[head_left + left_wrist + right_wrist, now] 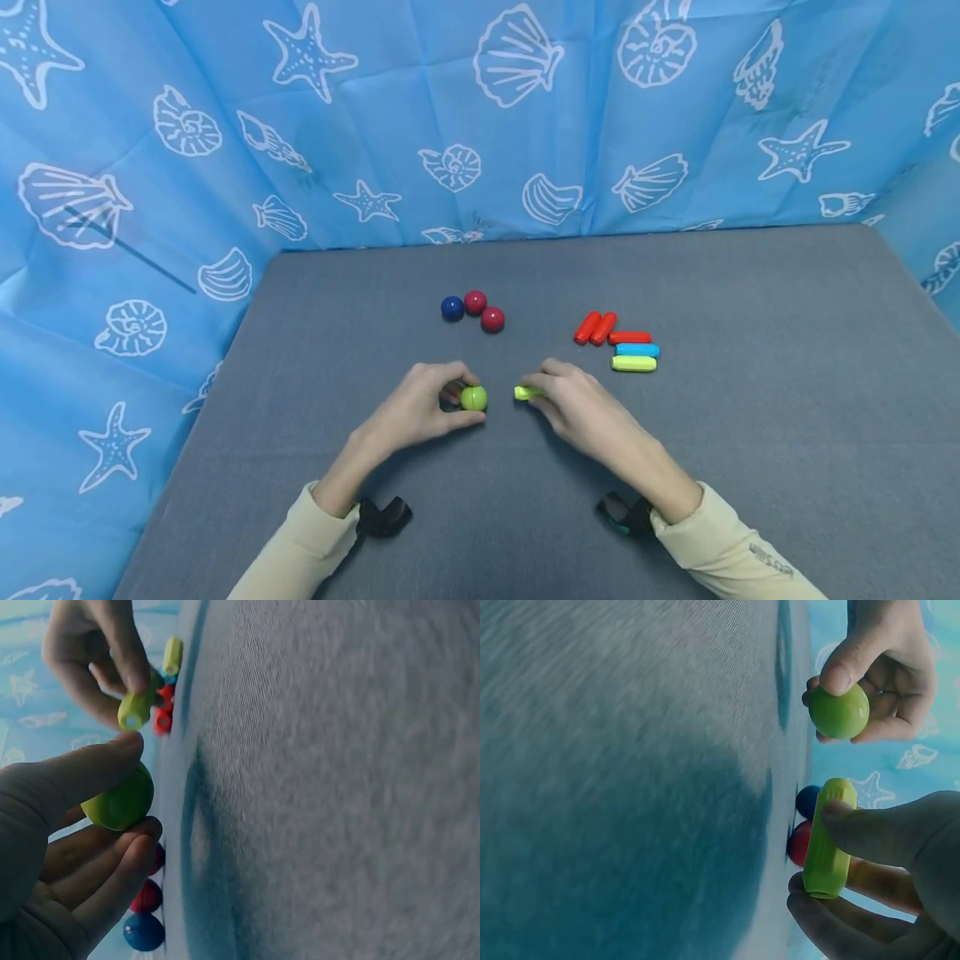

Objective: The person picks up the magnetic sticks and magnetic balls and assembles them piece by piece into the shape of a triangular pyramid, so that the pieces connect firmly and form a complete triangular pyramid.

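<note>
My left hand [426, 404] pinches a glossy green ball [473, 398] between thumb and fingertips, above the grey cloth. Facing it, my right hand [573, 402] holds a short yellow-green rod [829, 840] with small holes in its ends, thumb on one side and fingers on the other. In the head view a small gap separates the ball from the rod's near end. The left wrist view shows the green ball [121, 799] raised off the table, with the rod [135, 711] just beyond it.
Behind the left hand lie a blue ball [452, 308] and two red balls [492, 319]. At the right rest several red rods [630, 337], a blue rod [637, 350] and another yellow-green rod [633, 363]. A blue shell-print curtain [480, 117] hangs behind the grey table [750, 333].
</note>
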The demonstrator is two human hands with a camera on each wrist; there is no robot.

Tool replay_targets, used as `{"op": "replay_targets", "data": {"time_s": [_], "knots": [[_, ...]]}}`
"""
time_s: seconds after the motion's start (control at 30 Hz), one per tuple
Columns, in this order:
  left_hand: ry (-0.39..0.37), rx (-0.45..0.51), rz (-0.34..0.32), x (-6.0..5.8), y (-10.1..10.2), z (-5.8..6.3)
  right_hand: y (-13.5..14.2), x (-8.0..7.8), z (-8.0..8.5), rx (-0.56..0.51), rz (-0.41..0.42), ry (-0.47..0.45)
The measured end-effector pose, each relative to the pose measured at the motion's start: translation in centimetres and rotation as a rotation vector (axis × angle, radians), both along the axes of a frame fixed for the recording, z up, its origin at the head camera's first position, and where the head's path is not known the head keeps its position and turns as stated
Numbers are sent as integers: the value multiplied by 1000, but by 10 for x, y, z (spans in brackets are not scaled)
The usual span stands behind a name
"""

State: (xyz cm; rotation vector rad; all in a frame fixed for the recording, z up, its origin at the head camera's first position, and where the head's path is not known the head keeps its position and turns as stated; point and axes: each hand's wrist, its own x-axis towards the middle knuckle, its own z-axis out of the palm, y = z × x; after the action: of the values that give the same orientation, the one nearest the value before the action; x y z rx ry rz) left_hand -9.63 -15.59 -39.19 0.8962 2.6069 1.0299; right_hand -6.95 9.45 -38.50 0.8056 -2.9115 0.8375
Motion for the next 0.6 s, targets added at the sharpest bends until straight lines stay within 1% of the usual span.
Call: {"op": "replay_targets", "data": {"time_s": [0.2,0.37,0.6], "knots": [[12,10,-34,4,5,0,-9,2,3,16,30,-11],[8,14,-32,5,7,-2,-13,3,2,17,61,10],[24,16,-40,5,8,-2,-18,4,0,23,79,23]]}}
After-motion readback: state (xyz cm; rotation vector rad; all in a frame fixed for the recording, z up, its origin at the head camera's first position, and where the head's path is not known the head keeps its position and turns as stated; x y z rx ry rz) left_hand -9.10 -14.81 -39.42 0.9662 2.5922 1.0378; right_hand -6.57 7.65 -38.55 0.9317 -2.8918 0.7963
